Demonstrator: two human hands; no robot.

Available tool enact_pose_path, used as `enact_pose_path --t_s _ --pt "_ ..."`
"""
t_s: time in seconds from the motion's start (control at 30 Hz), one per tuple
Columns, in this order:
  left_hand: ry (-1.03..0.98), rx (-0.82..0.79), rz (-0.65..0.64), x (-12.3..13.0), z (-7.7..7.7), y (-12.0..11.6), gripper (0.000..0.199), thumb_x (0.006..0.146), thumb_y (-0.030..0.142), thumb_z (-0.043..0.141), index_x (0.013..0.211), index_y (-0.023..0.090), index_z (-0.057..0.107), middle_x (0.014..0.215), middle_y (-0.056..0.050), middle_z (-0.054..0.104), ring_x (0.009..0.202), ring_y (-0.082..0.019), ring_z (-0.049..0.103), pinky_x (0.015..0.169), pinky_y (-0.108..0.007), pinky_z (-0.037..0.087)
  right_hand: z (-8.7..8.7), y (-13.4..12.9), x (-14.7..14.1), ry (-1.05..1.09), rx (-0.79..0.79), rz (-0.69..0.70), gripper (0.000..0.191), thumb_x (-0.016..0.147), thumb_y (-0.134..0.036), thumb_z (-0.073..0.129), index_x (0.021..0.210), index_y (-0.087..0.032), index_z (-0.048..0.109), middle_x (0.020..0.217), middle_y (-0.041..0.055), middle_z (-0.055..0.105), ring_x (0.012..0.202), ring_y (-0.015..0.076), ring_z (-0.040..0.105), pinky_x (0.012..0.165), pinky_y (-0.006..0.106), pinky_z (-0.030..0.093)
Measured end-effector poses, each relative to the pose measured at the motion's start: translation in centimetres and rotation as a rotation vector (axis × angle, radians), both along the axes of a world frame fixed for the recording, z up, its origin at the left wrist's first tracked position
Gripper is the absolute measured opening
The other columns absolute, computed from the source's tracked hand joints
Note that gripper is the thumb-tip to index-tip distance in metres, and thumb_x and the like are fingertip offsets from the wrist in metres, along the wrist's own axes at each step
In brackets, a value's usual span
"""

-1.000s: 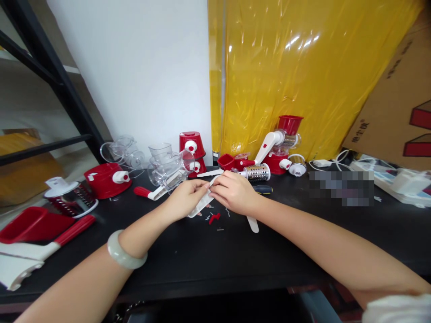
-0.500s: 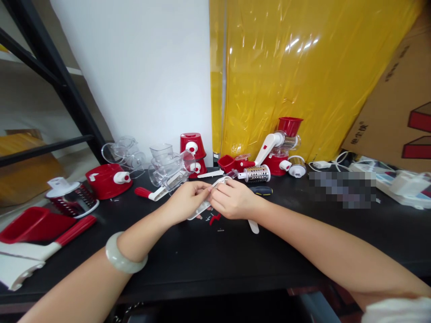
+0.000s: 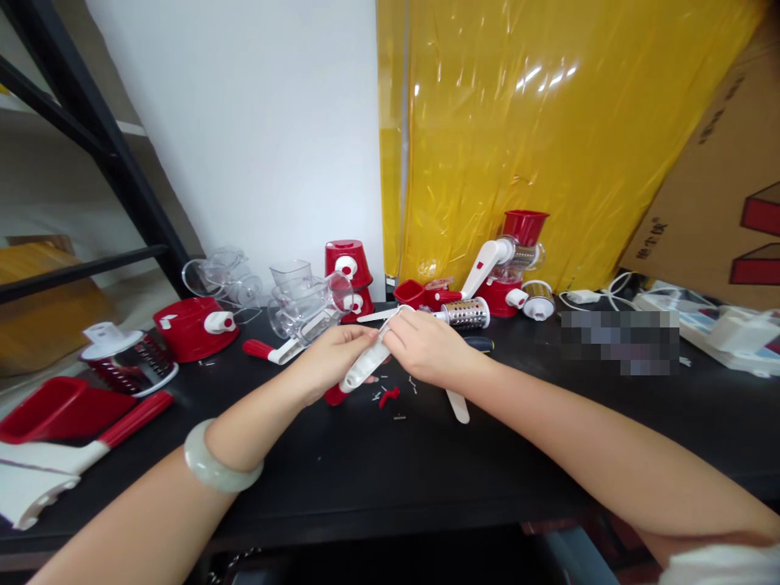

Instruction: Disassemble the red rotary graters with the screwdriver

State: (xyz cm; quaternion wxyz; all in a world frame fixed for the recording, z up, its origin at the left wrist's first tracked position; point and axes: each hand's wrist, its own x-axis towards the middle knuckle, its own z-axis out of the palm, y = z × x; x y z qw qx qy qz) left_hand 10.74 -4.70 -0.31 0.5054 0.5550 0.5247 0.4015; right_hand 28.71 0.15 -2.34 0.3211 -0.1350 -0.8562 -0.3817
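Observation:
Both hands grip a white crank handle [image 3: 364, 366], which slants between them over the black table. My left hand [image 3: 338, 353] is closed on its lower left side, near a red end piece. My right hand [image 3: 423, 345] wraps round the upper end, and its fingers hide that part. Below the hands lie a small red plastic piece [image 3: 389, 396] and several tiny screws or pins. A flat white strip [image 3: 458, 406] pokes out from under my right wrist. Behind the right hand are a metal grater drum [image 3: 466, 314] and a dark screwdriver [image 3: 480, 344], partly covered.
An assembled rotary grater [image 3: 503, 268] stands at the back right, beside another drum [image 3: 539, 301]. Clear plastic housings [image 3: 308, 296], red bases [image 3: 192, 329] and another crank handle [image 3: 283, 351] sit left and behind. A power strip [image 3: 725, 329] with cables lies far right.
The white crank handle has been turned in my hands, so its red end now shows at the lower left. My right hand has shifted slightly. The things on the table stayed put.

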Motion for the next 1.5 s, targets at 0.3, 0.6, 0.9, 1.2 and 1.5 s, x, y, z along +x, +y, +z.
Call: enact_pose_path --t_s 0.3,0.6,0.9,1.2,1.5 --pt "-0.211 0.04 0.069 0.6 0.3 -0.4 0.052 0.063 0.029 0.085 0.111 0.019 0.066 0.104 -0.006 0.073 0.082 -0.017 0.07 0.063 -0.027 0.06 0.2 -0.1 0.4 0.1 -0.044 -0.1 0.029 0.096 -0.01 0.038 0.078 -0.014 0.059 0.072 0.0075 0.056 0.071 0.0198 0.047 0.062 0.033 0.035" --pt "-0.197 0.138 0.084 0.9 0.2 -0.7 0.066 0.06 0.022 0.088 0.121 0.021 0.062 0.121 -0.008 0.07 0.08 -0.016 0.073 0.064 -0.024 0.062 0.1 -0.2 0.1 0.226 -0.502 -0.195 0.029 0.1 -0.033 0.038 0.093 -0.012 0.057 0.084 0.0096 0.061 0.075 0.0198 0.054 0.064 0.031 0.04" --pt "-0.111 0.193 0.153 0.5 0.4 -0.8 0.049 0.069 0.045 0.081 0.109 0.019 0.069 0.082 -0.003 0.074 0.071 -0.017 0.072 0.055 -0.025 0.06 0.1 -0.6 0.0 0.09 -0.494 -0.109 0.027 0.1 -0.022 0.032 0.091 -0.015 0.056 0.077 0.0067 0.063 0.071 0.0187 0.055 0.065 0.032 0.036" --pt "0.278 0.442 0.242 0.1 1.0 -1.6 0.027 0.069 0.036 0.078 0.089 0.018 0.073 0.07 0.001 0.07 0.057 -0.014 0.065 0.051 -0.02 0.049 -0.5 -2.7 -1.3 0.141 -0.626 0.032 0.017 0.093 -0.012 0.036 0.097 -0.015 0.052 0.081 0.0073 0.064 0.071 0.0188 0.056 0.063 0.03 0.04" --pt "0.346 0.593 0.388 -0.4 1.0 -1.0 0.026 0.072 0.042 0.073 0.079 0.017 0.07 0.066 0.0 0.067 0.054 -0.013 0.059 0.051 -0.022 0.044 -1.1 -4.2 -2.6 0.188 -0.186 -0.076 0.028 0.095 -0.009 0.03 0.079 -0.017 0.052 0.063 0.0042 0.056 0.057 0.0177 0.051 0.055 0.032 0.031"
